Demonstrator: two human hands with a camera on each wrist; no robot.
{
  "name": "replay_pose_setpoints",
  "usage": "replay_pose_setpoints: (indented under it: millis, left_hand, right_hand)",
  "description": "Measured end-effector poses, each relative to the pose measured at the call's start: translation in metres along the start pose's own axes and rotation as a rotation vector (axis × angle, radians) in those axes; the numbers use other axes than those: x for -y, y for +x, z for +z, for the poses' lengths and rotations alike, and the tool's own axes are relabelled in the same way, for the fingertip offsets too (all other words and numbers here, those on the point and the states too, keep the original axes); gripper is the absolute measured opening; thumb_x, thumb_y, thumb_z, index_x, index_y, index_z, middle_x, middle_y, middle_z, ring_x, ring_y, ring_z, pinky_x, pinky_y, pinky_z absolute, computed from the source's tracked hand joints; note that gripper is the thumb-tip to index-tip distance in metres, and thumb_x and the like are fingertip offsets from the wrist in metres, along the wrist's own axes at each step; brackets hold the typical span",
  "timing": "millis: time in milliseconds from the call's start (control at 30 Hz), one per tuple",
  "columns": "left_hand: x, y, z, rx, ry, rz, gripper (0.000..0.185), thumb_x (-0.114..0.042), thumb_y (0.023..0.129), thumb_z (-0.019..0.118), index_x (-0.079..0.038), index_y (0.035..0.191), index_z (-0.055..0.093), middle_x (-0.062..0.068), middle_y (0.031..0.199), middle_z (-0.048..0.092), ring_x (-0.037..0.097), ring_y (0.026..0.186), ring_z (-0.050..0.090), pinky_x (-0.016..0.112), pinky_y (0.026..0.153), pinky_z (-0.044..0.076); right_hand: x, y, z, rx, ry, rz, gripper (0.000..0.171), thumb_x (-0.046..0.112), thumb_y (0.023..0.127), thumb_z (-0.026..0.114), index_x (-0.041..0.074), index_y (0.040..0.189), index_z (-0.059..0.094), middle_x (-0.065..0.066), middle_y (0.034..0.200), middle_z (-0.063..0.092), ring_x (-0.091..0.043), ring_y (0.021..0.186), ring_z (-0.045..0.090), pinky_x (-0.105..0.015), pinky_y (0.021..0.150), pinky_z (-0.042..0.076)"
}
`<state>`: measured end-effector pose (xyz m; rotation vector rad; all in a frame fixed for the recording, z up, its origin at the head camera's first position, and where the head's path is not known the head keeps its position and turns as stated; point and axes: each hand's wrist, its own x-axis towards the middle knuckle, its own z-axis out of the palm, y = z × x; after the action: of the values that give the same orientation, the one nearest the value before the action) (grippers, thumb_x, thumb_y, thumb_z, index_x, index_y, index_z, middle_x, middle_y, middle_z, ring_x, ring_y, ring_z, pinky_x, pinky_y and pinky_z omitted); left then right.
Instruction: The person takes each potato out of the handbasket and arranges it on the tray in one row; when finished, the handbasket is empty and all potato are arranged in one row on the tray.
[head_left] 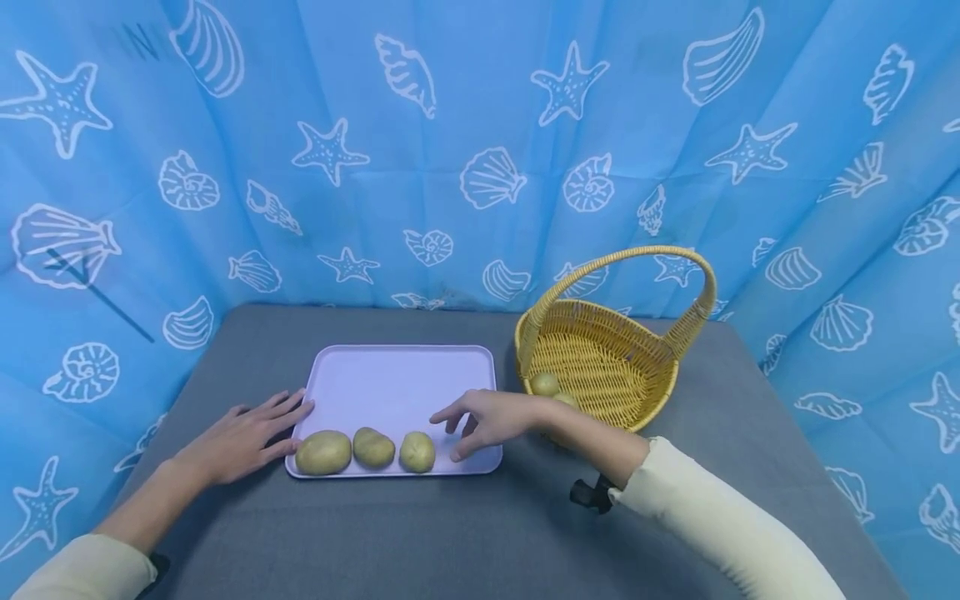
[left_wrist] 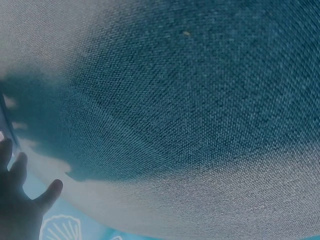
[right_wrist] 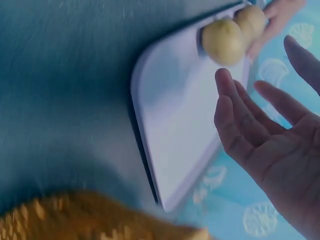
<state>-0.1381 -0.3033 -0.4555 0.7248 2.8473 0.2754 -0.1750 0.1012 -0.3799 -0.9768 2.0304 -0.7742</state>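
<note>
Three potatoes lie in a row along the near edge of a pale lilac tray (head_left: pixel 397 375): a large potato (head_left: pixel 323 452) at the left, a middle potato (head_left: pixel 373 447) and a rounder potato (head_left: pixel 417 452) at the right. My left hand (head_left: pixel 251 437) rests at the tray's left edge with fingers spread, close to the large potato. Over the tray's right part, my right hand (head_left: pixel 487 421) hovers beside the rounder potato, fingers loosely bent and holding nothing. In the right wrist view a gap shows between those fingers (right_wrist: pixel 230 110) and the nearest potato (right_wrist: pixel 223 42).
A yellow wicker basket (head_left: pixel 652 333) with a tall arched handle stands right of the tray. Inside it, at the left, are a potato (head_left: pixel 544 384) and another potato (head_left: pixel 566 400) partly behind my right arm. Blue curtains (head_left: pixel 450 167) with shell prints surround the grey-covered table (head_left: pixel 360 533).
</note>
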Motion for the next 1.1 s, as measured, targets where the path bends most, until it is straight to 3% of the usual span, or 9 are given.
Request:
replay_pose_setpoints:
  millis: [100,233,367,533,633,833,1100]
  left_hand:
    - [0.000,0.000,0.001,0.002,-0.002,-0.004,0.070,-0.059,0.099,0.048,-0.015,0.152,0.043,0.016,0.156,0.038,0.046,0.143,0.031,0.078,0.101,0.026]
    - [0.000,0.000,0.003,-0.001,0.002,-0.009,0.069,-0.059,0.099,0.048,-0.016,0.152,0.043,0.016,0.157,0.038,0.046,0.143,0.031,0.078,0.101,0.026]
    - [0.000,0.000,0.003,-0.004,0.007,-0.011,0.069,-0.059,0.099,0.048,-0.016,0.152,0.043,0.016,0.156,0.038,0.045,0.142,0.032,0.077,0.101,0.026]
    - [-0.001,0.000,0.003,-0.001,0.002,-0.010,0.069,-0.059,0.099,0.048,-0.016,0.152,0.043,0.016,0.156,0.038,0.046,0.142,0.032,0.078,0.101,0.026]
    - [-0.001,-0.001,0.002,-0.004,0.003,-0.013,0.068,-0.059,0.099,0.048,-0.016,0.152,0.043,0.016,0.156,0.038,0.046,0.142,0.032,0.078,0.101,0.025]
    - [-0.001,-0.001,0.002,-0.007,0.005,-0.011,0.068,-0.059,0.099,0.048,-0.016,0.152,0.043,0.016,0.157,0.038,0.045,0.143,0.032,0.078,0.101,0.025]
    - [-0.001,-0.001,0.002,-0.008,0.003,-0.011,0.068,-0.058,0.099,0.048,-0.015,0.152,0.043,0.016,0.156,0.038,0.046,0.142,0.032,0.077,0.101,0.026]
  right_hand:
    - [-0.001,-0.019,-0.012,0.021,0.013,-0.009,0.058,0.009,0.090,0.073,0.004,0.144,0.051,-0.019,0.132,0.061,-0.031,0.114,0.064,-0.024,0.090,0.052]
    - [-0.006,-0.047,-0.030,0.053,0.017,-0.018,0.059,0.001,0.088,0.072,0.009,0.144,0.053,-0.011,0.132,0.063,-0.020,0.112,0.065,-0.031,0.093,0.053]
    - [-0.014,-0.075,-0.047,0.055,-0.008,-0.002,0.057,0.006,0.087,0.074,0.014,0.141,0.057,0.000,0.132,0.063,-0.015,0.113,0.064,-0.039,0.099,0.051]
    - [-0.032,-0.103,-0.069,0.072,0.035,-0.020,0.051,0.014,0.089,0.074,0.006,0.137,0.059,-0.007,0.136,0.062,-0.025,0.126,0.058,-0.045,0.106,0.045]
    - [-0.048,-0.113,-0.083,0.073,0.121,-0.015,0.053,0.013,0.089,0.074,-0.001,0.138,0.057,-0.014,0.141,0.058,-0.027,0.134,0.051,-0.046,0.111,0.038]
    - [-0.080,-0.125,-0.097,0.051,0.307,0.120,0.060,0.007,0.088,0.074,-0.009,0.140,0.049,-0.025,0.145,0.049,-0.039,0.136,0.046,-0.050,0.111,0.036]
    - [-0.100,-0.123,-0.099,0.061,0.285,0.272,0.062,0.013,0.088,0.075,-0.002,0.142,0.050,-0.020,0.143,0.054,-0.037,0.132,0.051,-0.040,0.108,0.043]
